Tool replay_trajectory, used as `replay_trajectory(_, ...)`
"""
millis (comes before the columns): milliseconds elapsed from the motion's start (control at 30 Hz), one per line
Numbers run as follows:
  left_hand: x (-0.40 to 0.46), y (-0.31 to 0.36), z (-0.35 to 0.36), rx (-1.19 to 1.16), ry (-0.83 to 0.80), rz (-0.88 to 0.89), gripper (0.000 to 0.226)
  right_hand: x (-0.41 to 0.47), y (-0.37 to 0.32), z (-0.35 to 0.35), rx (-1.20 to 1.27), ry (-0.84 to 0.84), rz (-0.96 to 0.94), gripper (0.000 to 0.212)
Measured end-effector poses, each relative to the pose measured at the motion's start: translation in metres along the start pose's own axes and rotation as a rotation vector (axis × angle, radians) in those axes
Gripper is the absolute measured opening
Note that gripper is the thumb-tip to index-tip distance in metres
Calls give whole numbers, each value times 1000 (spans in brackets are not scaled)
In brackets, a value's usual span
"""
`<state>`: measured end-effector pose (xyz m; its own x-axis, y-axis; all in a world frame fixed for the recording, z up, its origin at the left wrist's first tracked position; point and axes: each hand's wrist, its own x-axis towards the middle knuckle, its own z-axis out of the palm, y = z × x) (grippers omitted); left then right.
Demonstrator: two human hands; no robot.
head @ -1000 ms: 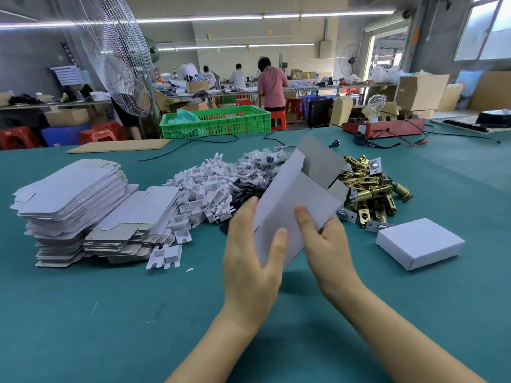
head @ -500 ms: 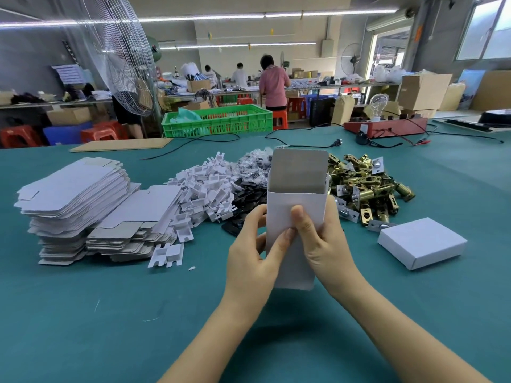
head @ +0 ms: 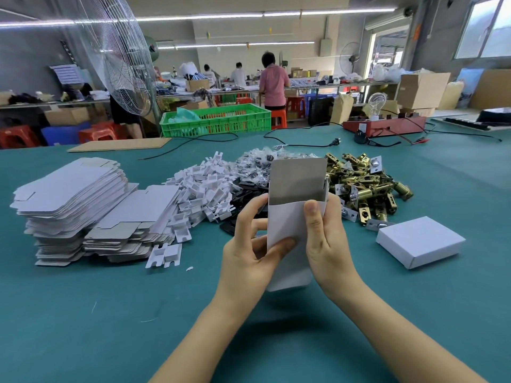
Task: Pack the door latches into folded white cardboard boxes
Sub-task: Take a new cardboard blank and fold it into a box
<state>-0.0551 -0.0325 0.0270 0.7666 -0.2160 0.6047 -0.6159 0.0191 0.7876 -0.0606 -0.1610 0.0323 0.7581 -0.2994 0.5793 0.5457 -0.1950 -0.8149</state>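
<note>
I hold a white cardboard box blank (head: 287,225) upright above the green table, its grey inner flap standing up at the top. My left hand (head: 249,250) grips its left edge with the thumb on the front face. My right hand (head: 325,239) grips the right edge, thumb pressed near the fold. Behind the blank lies a heap of brass door latches (head: 365,183). A closed white box (head: 420,241) rests to the right. Flat box blanks (head: 72,194) are stacked at the left.
White plastic inserts (head: 204,189) and bagged black parts (head: 254,167) are piled mid-table. A green crate (head: 218,120), black cables (head: 304,143) and a red device (head: 384,125) sit along the far edge. A large fan (head: 116,56) stands at back left; people work beyond.
The blank has turned from tilted to upright and squared open into a sleeve. Both hands have shifted along its sides, the thumbs now on the front face.
</note>
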Motion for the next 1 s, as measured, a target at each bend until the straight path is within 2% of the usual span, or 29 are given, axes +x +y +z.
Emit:
replay_trajectory(267,5,-6,-6,-36,-83,-36,72,-2,-3,1,2,-37,-1,27)
replay_trajectory(500,8,-10,-14,28,-60,-9,41,-1,-1,3,-12,-58,-32,28)
replay_trajectory(600,8,-12,-15,47,-73,-18,40,0,3,2,4,-40,-30,17)
replay_trajectory(800,11,-11,-17,100,-40,-24,35,-3,0,6,4,3,-100,18)
replay_trajectory(1000,10,-8,-17,55,-24,-37,30,-2,-7,6,34,-9,-154,13)
